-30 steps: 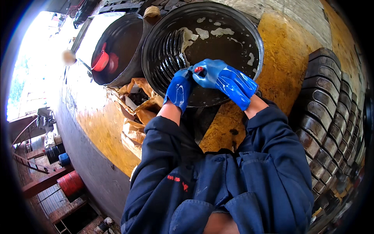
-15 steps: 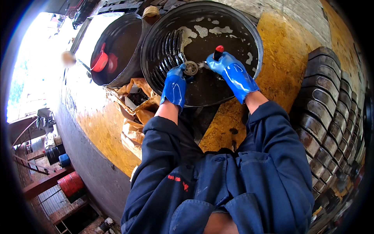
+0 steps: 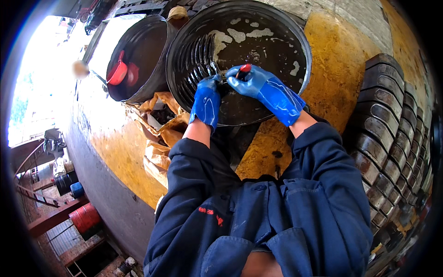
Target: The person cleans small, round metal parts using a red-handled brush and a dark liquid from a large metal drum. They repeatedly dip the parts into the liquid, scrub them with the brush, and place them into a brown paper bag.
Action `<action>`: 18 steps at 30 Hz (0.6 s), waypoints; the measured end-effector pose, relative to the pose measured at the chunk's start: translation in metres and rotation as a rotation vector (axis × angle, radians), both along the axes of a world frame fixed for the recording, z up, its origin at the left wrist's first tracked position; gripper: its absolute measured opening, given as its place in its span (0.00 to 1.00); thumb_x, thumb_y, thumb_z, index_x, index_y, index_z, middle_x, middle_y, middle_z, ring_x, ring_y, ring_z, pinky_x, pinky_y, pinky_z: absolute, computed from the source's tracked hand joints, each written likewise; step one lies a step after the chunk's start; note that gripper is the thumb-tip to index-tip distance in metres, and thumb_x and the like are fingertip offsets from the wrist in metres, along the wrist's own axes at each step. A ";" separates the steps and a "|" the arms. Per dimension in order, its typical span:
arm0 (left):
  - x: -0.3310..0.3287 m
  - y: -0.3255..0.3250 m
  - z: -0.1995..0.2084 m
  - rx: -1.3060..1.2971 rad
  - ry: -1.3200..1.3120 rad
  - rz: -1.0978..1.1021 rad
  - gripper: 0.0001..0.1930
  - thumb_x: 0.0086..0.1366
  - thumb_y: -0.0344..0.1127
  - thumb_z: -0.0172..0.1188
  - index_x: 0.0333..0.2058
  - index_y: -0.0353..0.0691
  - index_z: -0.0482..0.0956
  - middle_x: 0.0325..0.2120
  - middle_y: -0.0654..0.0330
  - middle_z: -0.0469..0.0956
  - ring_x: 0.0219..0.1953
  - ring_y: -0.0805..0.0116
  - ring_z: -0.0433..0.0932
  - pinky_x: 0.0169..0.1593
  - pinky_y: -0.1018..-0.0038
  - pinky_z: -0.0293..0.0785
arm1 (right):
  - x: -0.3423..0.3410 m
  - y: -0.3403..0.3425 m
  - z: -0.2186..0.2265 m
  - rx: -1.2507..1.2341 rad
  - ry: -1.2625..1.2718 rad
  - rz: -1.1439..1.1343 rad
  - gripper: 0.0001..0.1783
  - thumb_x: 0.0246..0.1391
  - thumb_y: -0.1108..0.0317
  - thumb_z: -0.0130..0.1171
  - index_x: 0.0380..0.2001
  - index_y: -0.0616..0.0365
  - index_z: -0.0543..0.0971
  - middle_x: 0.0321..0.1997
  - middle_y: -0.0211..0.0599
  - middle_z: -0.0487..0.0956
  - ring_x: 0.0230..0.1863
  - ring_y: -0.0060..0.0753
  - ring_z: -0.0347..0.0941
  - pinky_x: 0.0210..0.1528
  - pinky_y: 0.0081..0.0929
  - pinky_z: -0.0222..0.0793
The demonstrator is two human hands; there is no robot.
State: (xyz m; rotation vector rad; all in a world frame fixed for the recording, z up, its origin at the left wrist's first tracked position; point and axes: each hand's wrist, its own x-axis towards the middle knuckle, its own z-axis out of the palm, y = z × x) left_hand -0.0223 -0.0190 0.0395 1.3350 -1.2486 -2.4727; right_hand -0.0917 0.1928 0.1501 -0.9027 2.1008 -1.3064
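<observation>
Both my hands wear blue rubber gloves and work over a large round black tub (image 3: 308, 51) of dark liquid. My left hand (image 3: 207, 94) is closed on a round metal part (image 3: 223, 73), which is now mostly hidden between the gloves. Wrapped round a brush (image 3: 245, 68) with a red-tipped dark handle is my right hand (image 3: 256, 83). The brush's bristles are out of sight, close against the metal part. Left of the hands, a row of dark, wet, ridged parts (image 3: 196, 53) lines the tub's inner side. Pale foam (image 3: 236, 35) floats on the liquid.
A smaller dark tub (image 3: 159, 69) stands at left with a red scoop (image 3: 118, 71) in it. Crumpled brown paper sacking (image 3: 159, 157) lies near my left forearm. Stacked dark metal blocks (image 3: 380, 106) rise at right. A red drum (image 3: 85, 219) is at lower left.
My right hand has moved left with the brush, from beside the metal part onto it, covering most of it. The left hand has stayed nearly still.
</observation>
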 end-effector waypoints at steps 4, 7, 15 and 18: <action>0.000 0.009 0.009 -0.051 0.022 -0.123 0.14 0.72 0.36 0.57 0.50 0.33 0.80 0.47 0.50 0.83 0.45 0.53 0.83 0.50 0.55 0.82 | -0.014 0.005 -0.013 0.109 0.151 -0.261 0.14 0.62 0.54 0.58 0.44 0.49 0.83 0.40 0.40 0.85 0.44 0.43 0.82 0.49 0.36 0.76; 0.001 0.026 0.036 0.048 0.034 -0.132 0.16 0.73 0.40 0.57 0.51 0.35 0.80 0.50 0.50 0.81 0.48 0.51 0.82 0.52 0.53 0.81 | -0.037 0.008 -0.038 0.345 0.045 -0.477 0.16 0.62 0.51 0.57 0.45 0.45 0.83 0.39 0.40 0.84 0.42 0.44 0.82 0.48 0.36 0.76; -0.004 0.031 0.038 0.298 0.018 0.068 0.16 0.72 0.41 0.59 0.51 0.37 0.80 0.48 0.49 0.82 0.47 0.49 0.82 0.52 0.50 0.81 | -0.009 0.013 -0.028 -0.283 -0.752 -0.557 0.23 0.58 0.52 0.65 0.43 0.63 0.83 0.38 0.36 0.84 0.36 0.26 0.80 0.44 0.23 0.74; -0.010 0.032 0.035 0.348 0.020 0.132 0.17 0.71 0.42 0.60 0.51 0.37 0.80 0.47 0.48 0.82 0.47 0.48 0.82 0.52 0.48 0.81 | -0.005 0.001 -0.036 -0.358 -0.684 -0.462 0.22 0.58 0.52 0.66 0.44 0.61 0.84 0.37 0.35 0.84 0.35 0.27 0.79 0.41 0.25 0.74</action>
